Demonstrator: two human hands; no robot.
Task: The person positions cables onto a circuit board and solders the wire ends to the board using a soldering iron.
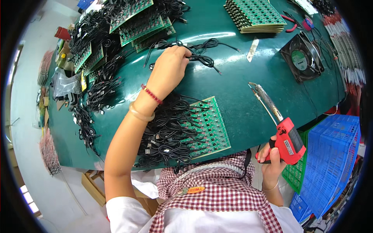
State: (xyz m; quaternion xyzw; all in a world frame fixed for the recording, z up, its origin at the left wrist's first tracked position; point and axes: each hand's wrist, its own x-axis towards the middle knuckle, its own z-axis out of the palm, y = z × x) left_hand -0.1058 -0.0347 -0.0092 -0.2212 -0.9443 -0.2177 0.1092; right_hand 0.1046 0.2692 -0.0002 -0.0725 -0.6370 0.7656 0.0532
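While your left hand (170, 66) reaches far out over the dark green tabletop (241, 105), its fingers are curled down onto a loose black cable with small plug ends (200, 58), pinching it where the wire loops just beyond your knuckles; the rest of that cable trails off to the right of the hand, lying flat on the surface. On that wrist you wear a red beaded bracelet (151, 94) and a pale translucent bangle (140, 113). Directly beneath your forearm, near the tabletop's front edge, sits a green rectangular circuit board panel (211, 130) with a thick tangle of black wired leads (167, 134) spread over its left half. Your right hand (272, 161) is well apart from all this, held low beside the tabletop's edge and clenched around the grip of a red pistol-shaped soldering gun (289, 141), whose long metal tip (264, 100) points up and away over the tabletop without touching anything. Farther back, a stack of green circuit board panels (256, 15) rests near a square black cooling fan (303, 58), and more boards with black leads (136, 23) pile up to the left of your reaching hand. A blue plastic crate (334, 155) stands to your right.
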